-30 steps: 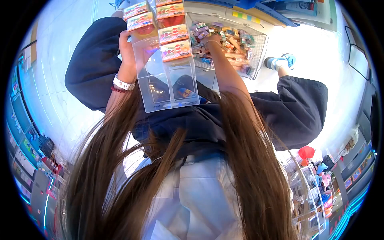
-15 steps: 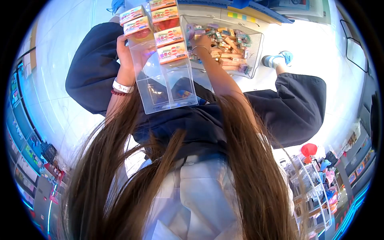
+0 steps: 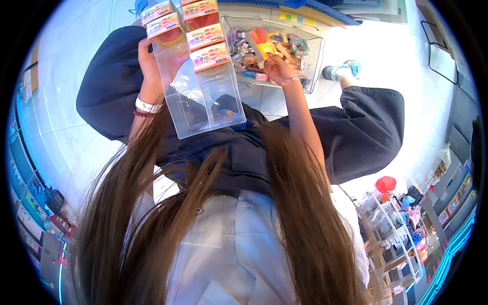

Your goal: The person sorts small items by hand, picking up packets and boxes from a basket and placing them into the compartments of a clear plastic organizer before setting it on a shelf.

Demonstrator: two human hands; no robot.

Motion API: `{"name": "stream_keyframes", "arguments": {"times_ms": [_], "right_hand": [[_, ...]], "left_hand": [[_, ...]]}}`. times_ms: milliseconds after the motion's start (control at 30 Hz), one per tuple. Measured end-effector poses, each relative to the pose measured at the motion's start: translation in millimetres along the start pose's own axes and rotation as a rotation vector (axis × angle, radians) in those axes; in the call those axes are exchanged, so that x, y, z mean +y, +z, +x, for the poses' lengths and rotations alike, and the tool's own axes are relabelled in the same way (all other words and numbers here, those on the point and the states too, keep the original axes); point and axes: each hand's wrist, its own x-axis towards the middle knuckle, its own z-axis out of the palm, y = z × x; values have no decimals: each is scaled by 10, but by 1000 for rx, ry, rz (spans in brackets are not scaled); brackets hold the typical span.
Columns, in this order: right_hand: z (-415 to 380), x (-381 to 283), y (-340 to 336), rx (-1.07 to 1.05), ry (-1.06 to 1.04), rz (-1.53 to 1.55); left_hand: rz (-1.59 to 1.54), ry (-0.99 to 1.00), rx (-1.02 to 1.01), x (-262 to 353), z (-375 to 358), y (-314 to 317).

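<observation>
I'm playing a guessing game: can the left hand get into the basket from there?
Probably not easily. The left hand is at one side of the clear box, and the basket is on the other side, so the box and its cartons look in the way.

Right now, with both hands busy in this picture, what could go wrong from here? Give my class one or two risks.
The red-and-yellow packet could slip from the right hand and get lost among the small mixed packages in the silver wire-mesh basket.

With only the left hand at its side, the clear, divided plastic box might tip, shifting the orange-and-white cartons inside.
</observation>
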Motion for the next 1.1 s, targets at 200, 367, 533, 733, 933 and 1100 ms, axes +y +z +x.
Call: {"name": "stream_keyframes", "arguments": {"times_ms": [200, 367, 533, 733, 933, 1100], "right_hand": [[-376, -219, 533, -477, -288, -23], [-1044, -506, 1152, -370, -574, -187], [-1693, -496, 2057, -308, -730, -389], [-1884, 169, 2744, -161, -598, -563], [-1620, 450, 2619, -184, -870, -955], [-1535, 444, 2607, -156, -996, -1204]], "left_hand": [[238, 62, 282, -27, -41, 172], [252, 19, 257, -69, -59, 193], [289, -67, 176, -103, -52, 149], [415, -44, 192, -128, -115, 238], [245, -117, 145, -111, -90, 206], [133, -197, 69, -82, -87, 184]]}}
